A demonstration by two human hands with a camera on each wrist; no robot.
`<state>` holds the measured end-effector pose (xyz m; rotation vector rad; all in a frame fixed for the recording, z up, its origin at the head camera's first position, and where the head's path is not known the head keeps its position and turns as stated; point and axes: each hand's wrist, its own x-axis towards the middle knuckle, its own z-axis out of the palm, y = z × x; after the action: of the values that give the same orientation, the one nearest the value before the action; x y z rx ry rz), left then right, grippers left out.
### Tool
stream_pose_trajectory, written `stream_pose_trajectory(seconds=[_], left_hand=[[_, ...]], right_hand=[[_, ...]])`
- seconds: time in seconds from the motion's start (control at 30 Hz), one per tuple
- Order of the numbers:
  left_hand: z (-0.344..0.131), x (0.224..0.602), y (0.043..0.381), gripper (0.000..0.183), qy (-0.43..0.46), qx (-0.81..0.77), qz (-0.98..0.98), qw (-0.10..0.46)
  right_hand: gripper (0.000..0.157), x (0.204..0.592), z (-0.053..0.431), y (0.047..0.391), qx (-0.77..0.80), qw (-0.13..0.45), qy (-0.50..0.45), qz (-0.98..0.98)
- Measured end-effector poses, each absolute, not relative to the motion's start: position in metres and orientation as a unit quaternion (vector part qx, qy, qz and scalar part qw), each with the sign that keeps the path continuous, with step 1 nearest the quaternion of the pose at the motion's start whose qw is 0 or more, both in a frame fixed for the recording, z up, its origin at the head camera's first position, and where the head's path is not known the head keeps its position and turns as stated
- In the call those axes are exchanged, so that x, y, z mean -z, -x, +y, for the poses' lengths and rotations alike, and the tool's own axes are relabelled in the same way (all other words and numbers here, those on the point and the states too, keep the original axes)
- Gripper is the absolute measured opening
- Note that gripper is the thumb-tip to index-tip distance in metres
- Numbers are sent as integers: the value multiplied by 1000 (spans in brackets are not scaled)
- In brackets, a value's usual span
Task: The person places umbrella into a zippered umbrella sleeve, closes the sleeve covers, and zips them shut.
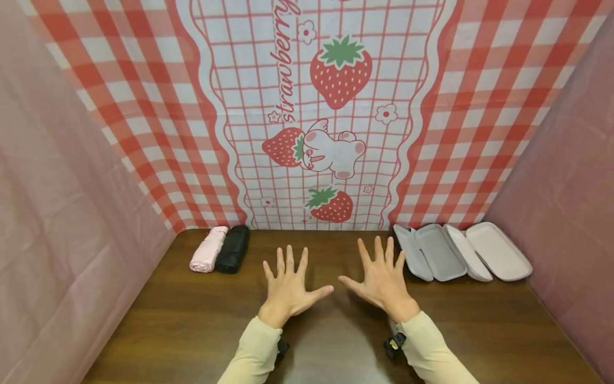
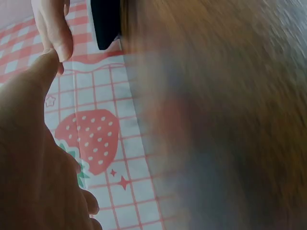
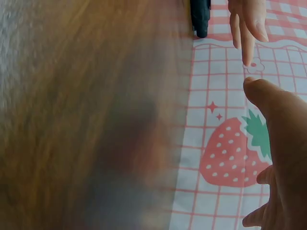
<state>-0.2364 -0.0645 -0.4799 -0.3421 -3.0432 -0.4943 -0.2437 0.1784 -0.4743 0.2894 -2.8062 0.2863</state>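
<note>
My left hand (image 1: 287,290) is held over the middle of the brown table, fingers straight and spread, holding nothing. Level with it, my right hand (image 1: 384,281) spreads its fingers too, palm down and free of any object. The two thumbs point toward each other with a gap between them. Just right of my right hand lies an opened grey hard case (image 1: 441,253), its near edge close to the little finger. Beyond my left hand, at the back left, are a black rolled bundle (image 1: 232,249) and a pink rolled bundle (image 1: 209,249), side by side.
A second opened case (image 1: 499,252), paler, sits right of the grey one. Behind the wooden table (image 1: 331,341) hangs a red checked strawberry cloth (image 1: 316,117). Pink curtains (image 1: 72,186) close off both sides. Black wrist devices (image 1: 394,344) show below the sleeves.
</note>
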Motion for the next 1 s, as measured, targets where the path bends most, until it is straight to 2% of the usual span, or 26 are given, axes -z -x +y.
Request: stream_pose_trajectory(seconds=[0.3, 1.0], left_hand=[[-37, 479, 228, 113, 130, 191, -973, 5], [4, 485, 212, 109, 180, 182, -967, -10]], right_hand=[[104, 464, 193, 244, -99, 164, -90, -977], [101, 435, 240, 247, -142, 126, -46, -981]])
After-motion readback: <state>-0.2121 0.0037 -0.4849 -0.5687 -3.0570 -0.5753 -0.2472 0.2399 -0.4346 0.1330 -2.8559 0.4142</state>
